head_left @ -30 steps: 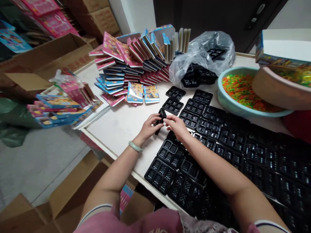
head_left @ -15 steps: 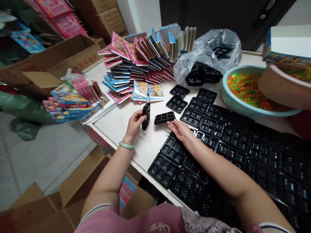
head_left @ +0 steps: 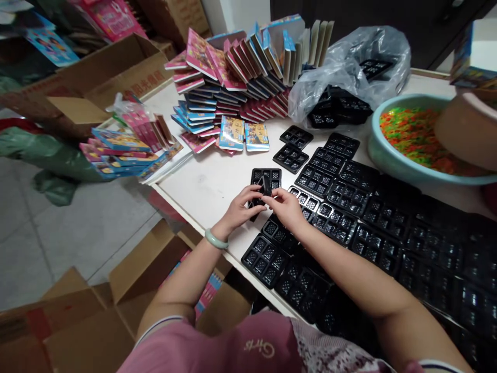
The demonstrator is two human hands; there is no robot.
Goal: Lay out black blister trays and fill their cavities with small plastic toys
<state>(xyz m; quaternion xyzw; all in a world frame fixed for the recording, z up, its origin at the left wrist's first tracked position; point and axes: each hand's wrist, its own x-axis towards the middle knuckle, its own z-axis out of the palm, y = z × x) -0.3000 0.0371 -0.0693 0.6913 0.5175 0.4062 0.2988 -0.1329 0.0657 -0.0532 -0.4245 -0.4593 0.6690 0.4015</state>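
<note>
Between my two hands a small black plastic tray point(head_left: 265, 185) is tilted on its edge. My left hand point(head_left: 244, 208), with a pale green bangle at the wrist, grips it by the near side. The fingertips of my right hand point(head_left: 288, 208) pinch the same tray from the right and nearly meet my left thumb. Just behind and below lies another black tray point(head_left: 273, 174) with square compartments, partly covered by my left fingers. Rows of similar compartment trays point(head_left: 265, 259) spread over the table to the right, under my right forearm.
Stacks of pink and blue booklets point(head_left: 217, 77) stand at the back. A clear plastic bag point(head_left: 382, 44) holds more black trays. Right of it is a light blue basin point(head_left: 382, 150) of small orange and green pieces. Cardboard boxes point(head_left: 85, 336) sit left of the white table point(head_left: 182, 181).
My hands have come together on one tray, the right hand now pinching it too. The other tray, tilted beside my right fingers before, now lies flat on the table. The view has shifted slightly.
</note>
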